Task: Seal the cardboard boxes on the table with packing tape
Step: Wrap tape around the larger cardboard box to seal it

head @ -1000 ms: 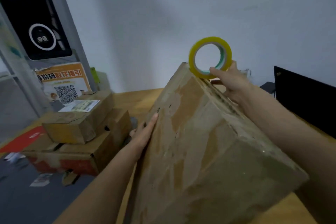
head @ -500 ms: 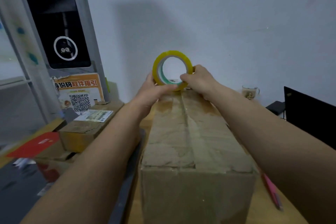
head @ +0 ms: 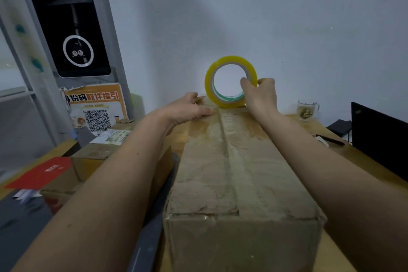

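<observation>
**Roll at the far end, seam running toward the person**

While the tape roll (head: 230,81) stands on its edge at the far end of the long box (head: 231,172), the seam of the box runs straight from there back toward the person, and this is the line that matters for the coming move. The right hand (head: 261,95) holds the roll: its fingers (head: 246,84) curl through the hole and the thumb pinches the outer rim. The roll touches the top of the box, just on the seam or very close beside it.

The left hand (head: 187,109) lies on the far left part of the top, next to the roll, with the fingers bent over the far edge; it seems to press the box or the tape end down, but I cannot tell if a tape end is under it.

To my judgement, the tape must now be pulled along the long axis, from far to near. The right hand is the one on the roll, so it should draw it; the left is well placed to keep the start fixed.

Other boxes (head: 95,157) wait on the surface (head: 364,161) at the left.
</observation>
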